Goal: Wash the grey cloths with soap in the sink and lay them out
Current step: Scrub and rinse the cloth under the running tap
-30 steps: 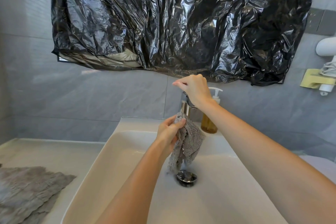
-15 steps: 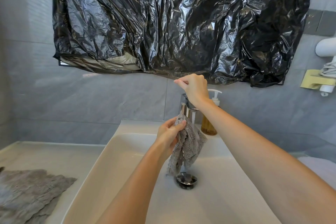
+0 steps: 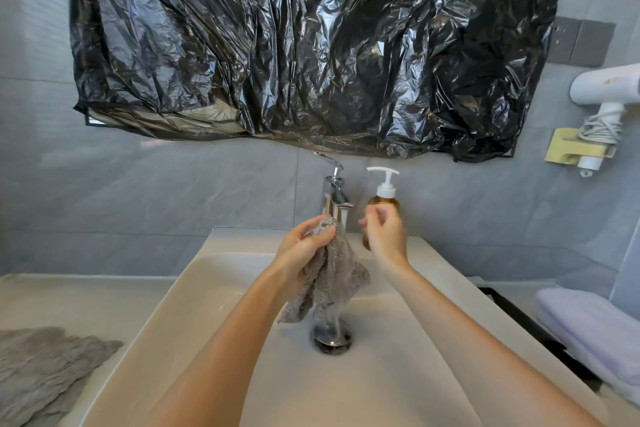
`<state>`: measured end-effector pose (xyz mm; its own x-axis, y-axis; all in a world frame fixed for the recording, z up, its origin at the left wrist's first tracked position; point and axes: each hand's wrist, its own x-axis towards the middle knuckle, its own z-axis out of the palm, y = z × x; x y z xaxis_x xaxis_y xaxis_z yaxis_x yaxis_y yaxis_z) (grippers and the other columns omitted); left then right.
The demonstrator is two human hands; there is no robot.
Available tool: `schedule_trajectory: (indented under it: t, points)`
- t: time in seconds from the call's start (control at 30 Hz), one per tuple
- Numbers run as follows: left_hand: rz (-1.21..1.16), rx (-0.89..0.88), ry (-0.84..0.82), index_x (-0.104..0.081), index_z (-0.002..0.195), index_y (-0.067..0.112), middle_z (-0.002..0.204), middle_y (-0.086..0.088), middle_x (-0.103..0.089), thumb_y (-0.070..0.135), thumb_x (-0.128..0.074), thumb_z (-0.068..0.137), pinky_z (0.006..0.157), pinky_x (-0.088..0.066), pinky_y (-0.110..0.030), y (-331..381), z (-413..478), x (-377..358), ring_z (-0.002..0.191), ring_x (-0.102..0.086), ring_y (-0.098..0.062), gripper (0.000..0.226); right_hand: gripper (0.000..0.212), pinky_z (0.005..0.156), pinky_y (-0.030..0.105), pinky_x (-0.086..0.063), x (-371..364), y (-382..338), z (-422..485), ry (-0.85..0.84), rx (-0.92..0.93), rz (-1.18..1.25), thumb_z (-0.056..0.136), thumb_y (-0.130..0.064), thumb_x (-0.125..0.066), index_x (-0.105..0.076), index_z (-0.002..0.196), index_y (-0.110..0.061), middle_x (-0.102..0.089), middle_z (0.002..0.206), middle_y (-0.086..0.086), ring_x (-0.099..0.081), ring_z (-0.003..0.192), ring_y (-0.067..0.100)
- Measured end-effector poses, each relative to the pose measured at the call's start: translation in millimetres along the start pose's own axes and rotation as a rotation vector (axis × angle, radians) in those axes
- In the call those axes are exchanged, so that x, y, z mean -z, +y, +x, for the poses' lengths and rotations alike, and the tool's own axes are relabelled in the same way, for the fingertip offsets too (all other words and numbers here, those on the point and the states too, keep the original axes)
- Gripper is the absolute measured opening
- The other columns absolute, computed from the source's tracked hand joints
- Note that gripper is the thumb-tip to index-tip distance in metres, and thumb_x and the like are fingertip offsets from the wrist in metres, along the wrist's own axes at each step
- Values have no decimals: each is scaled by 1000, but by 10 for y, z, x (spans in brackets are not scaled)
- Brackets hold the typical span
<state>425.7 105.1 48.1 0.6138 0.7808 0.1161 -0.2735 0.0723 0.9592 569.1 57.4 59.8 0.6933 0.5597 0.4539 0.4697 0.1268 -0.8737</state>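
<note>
1 grey cloth (image 3: 337, 276) dangles over the sink (image 3: 391, 381) — a 2nd cloth (image 3: 45, 369) lies alongside.

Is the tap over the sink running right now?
Running, it seems: the faucet lever is tilted up, a pale stream drops from its spout, and water blurs over the drain beneath the grey cloth.

No legible text, label, brand, number or sign is present in the head view. The amber pump bottle (image 3: 382, 203) shows an unmarked face where it is visible. A small mark on the body of the white hair dryer (image 3: 602, 87) is too small to read.
</note>
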Motion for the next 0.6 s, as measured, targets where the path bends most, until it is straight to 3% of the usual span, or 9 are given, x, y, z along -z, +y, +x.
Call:
schedule_trajectory:
  t: [0.1,0.17,0.27,0.37,0.43,0.53,0.6]
  points:
    - [93,-27,-33,-63,113,29,118,-11,-63,22,-68,87,85,-53,-31,1,-15,-11,106,-62,-24,28,43,94,34,-45,43,61,-118,-571,-324,74,94,-58,-45,-64,112,-23,-67,103,-6,-59,102,15]
    - [140,-77,-17,-63,115,27,116,-8,-62,15,-66,89,70,-51,-18,-8,-11,11,97,-62,-18,28,62,99,34,-44,56,119,-125,-744,-380,93,79,-74,-52,-64,121,-29,-67,116,-5,-59,111,14]
    - [342,-207,104,-62,110,24,112,-6,-62,8,-64,91,60,-45,-7,-51,20,46,88,-57,-10,25,38,82,25,-42,143,118,-108,-691,-189,-10,91,-50,-57,-63,108,-16,-64,103,-4,-56,97,10]
    - [580,-309,202,-62,103,24,107,-2,-64,10,-71,85,80,-52,-18,-101,91,46,98,-61,-15,24,21,64,26,-32,181,142,-74,-548,35,-28,94,-31,-58,-50,86,-13,-44,76,1,-44,74,13]
    - [594,-254,229,-62,104,20,101,-3,-67,19,-76,82,82,-54,-28,-75,121,28,95,-65,-18,26,23,63,27,-33,191,140,-55,-421,155,14,94,-28,-60,-48,81,-13,-43,75,3,-43,70,12]
    - [656,-170,247,-67,87,12,79,0,-68,29,-76,81,62,-42,-19,-10,187,-14,75,-63,-13,20,24,63,27,-36,215,129,2,-290,252,-1,92,-33,-61,-49,81,-15,-48,76,6,-47,71,12]
    - [576,-135,258,-65,72,13,71,-1,-60,25,-74,83,61,-37,-21,37,215,-50,67,-52,-13,19,25,63,26,-36,274,123,31,-267,272,-13,91,-34,-62,-51,82,-14,-49,74,3,-46,69,10]
